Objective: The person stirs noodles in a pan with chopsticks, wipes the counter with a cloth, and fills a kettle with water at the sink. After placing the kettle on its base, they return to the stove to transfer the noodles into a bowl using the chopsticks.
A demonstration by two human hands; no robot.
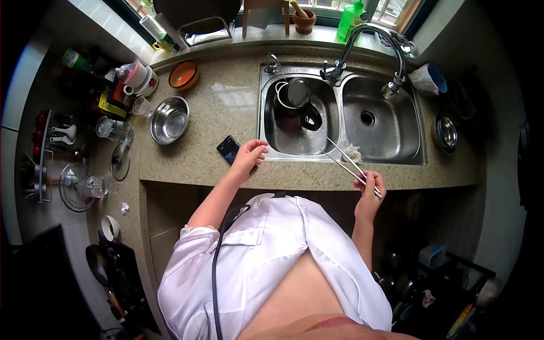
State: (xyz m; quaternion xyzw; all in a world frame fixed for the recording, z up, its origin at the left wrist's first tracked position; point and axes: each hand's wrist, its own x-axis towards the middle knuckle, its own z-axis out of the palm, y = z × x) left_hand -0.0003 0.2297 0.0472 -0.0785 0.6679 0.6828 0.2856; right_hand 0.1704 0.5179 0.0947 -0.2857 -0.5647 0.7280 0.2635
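Observation:
In my right hand (369, 190) is a pair of metal chopsticks (344, 154), their tips spread apart over the front edge of the left sink basin (306, 144). My left hand (249, 157) hovers by the counter's front edge, fingers loosely bent, with nothing visible in it. Just beside and partly behind it lies a black phone (228, 148). Inside the left basin stands a dark jug-like vessel (289, 120) with a black handle, and a round metal piece sits at its top. A crumpled whitish scrap (352, 153) rests at the basin's front rim, close to the chopsticks.
A tall faucet (403, 62) arches over the right basin (391, 124). Left on the counter are a steel bowl (170, 120), an orange bowl (184, 75) and a glass lid (120, 162). A green bottle (351, 21) and a mortar (304, 22) stand on the sill.

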